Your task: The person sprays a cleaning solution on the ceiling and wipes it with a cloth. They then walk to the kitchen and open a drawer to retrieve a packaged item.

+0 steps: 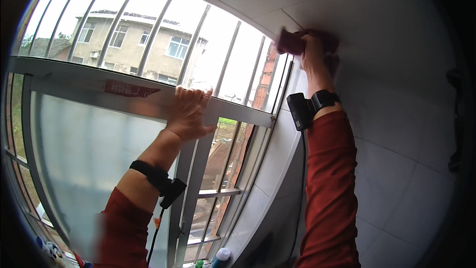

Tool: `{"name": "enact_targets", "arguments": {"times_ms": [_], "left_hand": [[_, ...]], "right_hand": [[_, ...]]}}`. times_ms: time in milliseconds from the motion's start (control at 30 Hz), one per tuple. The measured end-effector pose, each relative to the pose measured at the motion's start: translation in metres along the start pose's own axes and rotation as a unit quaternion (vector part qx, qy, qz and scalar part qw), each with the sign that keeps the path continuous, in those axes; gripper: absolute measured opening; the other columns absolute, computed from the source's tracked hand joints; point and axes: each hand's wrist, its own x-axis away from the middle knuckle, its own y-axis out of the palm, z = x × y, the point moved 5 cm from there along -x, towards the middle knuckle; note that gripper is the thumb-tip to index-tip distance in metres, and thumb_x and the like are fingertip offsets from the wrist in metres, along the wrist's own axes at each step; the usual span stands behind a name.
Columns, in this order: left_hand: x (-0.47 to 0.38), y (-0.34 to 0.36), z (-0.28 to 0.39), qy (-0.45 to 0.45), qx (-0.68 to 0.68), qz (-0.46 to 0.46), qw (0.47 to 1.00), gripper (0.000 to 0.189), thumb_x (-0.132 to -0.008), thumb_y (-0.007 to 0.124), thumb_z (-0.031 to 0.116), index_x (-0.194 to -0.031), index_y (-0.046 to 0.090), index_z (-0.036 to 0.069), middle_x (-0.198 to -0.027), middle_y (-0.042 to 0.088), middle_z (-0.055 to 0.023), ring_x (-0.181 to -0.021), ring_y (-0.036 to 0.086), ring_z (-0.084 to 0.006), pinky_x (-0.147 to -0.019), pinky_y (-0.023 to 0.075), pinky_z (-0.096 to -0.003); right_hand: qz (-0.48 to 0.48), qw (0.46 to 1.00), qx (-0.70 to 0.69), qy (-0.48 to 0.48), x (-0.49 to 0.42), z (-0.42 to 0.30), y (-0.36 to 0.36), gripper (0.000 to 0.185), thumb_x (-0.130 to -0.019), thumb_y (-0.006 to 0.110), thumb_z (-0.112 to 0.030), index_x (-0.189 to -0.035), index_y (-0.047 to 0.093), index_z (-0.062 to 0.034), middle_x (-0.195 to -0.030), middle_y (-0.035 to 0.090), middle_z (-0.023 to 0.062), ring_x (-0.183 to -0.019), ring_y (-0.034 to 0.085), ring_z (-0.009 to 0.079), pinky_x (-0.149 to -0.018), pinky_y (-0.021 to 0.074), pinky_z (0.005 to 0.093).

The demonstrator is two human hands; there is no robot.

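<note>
My left hand (189, 113) rests on the grey metal crossbar (238, 109) of the window frame, fingertips hooked over its upper edge and thumb spread. Up high at the right, my right hand (313, 54) grips a dark red cloth (292, 42), blurred at its edges. The cloth lies against the pale tiled wall (386, 171) near the window's upper right corner. Part of it hangs down behind my wrist. A black strapped device with a cable sits on each wrist. Below the crossbar stands a frosted sliding window pane (100, 149).
Metal bars (156, 29) cross the window outside, with a building (130, 41) beyond. A torn red sticker (130, 88) bearing writing is on the crossbar. Bottles, including a white-capped one (222, 255), stand along the bottom. A dark object (454, 119) is at the far right wall.
</note>
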Motion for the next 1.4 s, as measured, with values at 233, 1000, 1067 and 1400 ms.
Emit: {"name": "enact_targets", "arguments": {"times_ms": [233,1000,1067,1400], "left_hand": [[0.0,-0.002,0.001,-0.004,-0.004,0.019,1.0,0.093,-0.063,0.075,0.056,-0.138,0.044,0.011,-0.111,0.043,-0.0046,-0.111,0.038,-0.0194,-0.108,0.0171,-0.0458],[0.002,0.001,0.001,0.002,-0.022,0.038,0.999,0.093,-0.064,0.078,0.051,-0.139,0.04,0.012,-0.11,0.041,-0.0048,-0.112,0.038,-0.0207,-0.107,0.0209,-0.0447],[0.002,0.003,0.0,0.002,-0.026,0.03,0.999,0.092,-0.065,0.077,0.05,-0.14,0.039,0.012,-0.108,0.041,-0.0048,-0.109,0.039,-0.0203,-0.106,0.0217,-0.0447],[0.0,0.012,-0.003,-0.008,-0.046,0.021,0.999,0.098,-0.065,0.077,0.053,-0.145,0.034,0.015,-0.115,0.042,-0.0045,-0.116,0.038,-0.0212,-0.112,0.0178,-0.0453]], "right_hand": [[0.002,0.998,0.061,-0.034,0.004,-0.002,0.055,0.057,-0.068,0.062,-0.01,-0.123,0.05,0.0004,-0.112,0.053,0.0133,-0.099,0.049,0.0225,-0.085,0.0414,0.0325],[0.097,0.992,0.08,0.005,0.062,-0.042,-0.036,0.045,-0.076,0.056,-0.003,-0.121,0.055,-0.0022,-0.116,0.058,0.0084,-0.106,0.055,0.0214,-0.095,0.0437,0.0317],[-0.022,0.998,0.011,0.053,0.101,-0.052,-0.034,0.044,-0.078,0.054,-0.003,-0.121,0.055,-0.0037,-0.111,0.06,0.0072,-0.098,0.06,0.0203,-0.09,0.0489,0.0323],[-0.298,0.791,0.251,0.472,0.35,-0.034,-0.131,0.04,-0.079,0.068,-0.003,-0.118,0.059,-0.0083,-0.119,0.057,0.0014,-0.116,0.049,0.0139,-0.104,0.0344,0.028]]}}
